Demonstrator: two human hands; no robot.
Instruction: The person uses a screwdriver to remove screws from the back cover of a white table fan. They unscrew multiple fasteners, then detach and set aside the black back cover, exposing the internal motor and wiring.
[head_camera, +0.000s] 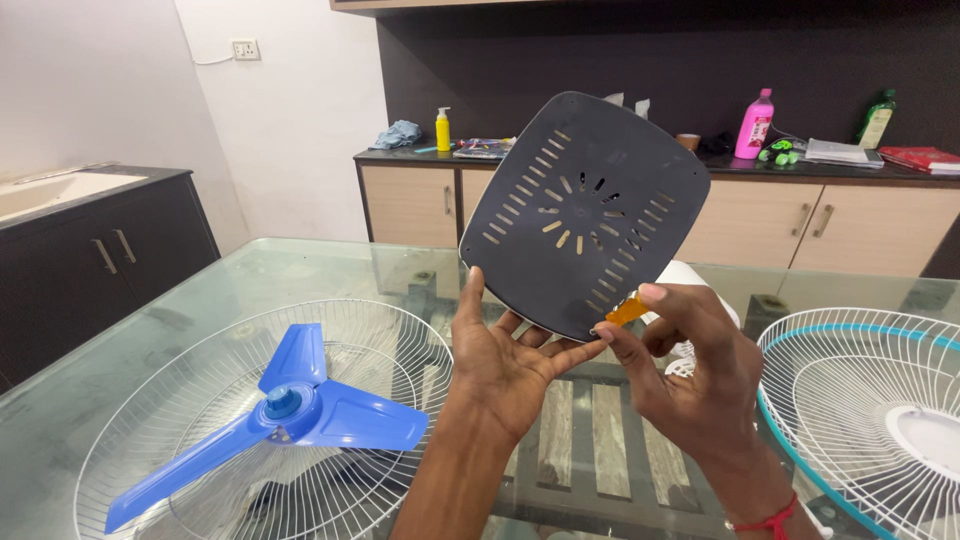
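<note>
Head view, left to right. Below and left of my fingers, a white wire fan guard (180, 400) lies on the glass table (300, 270), with the blue fan blade (290, 415) resting in it. My left hand (505, 365) is spread open, palm and fingertips propping the lower edge of the dark vented cover (585, 215), which stands tilted above the table. I judge this cover light, stiff plastic, smooth at the rim and likely to slip; the edges are the best hold. My right hand (690, 375) pinches a small orange tool (628, 310) against the cover's lower corner. Right of it lies a second guard (870, 400). Open room exists above the table.
</note>
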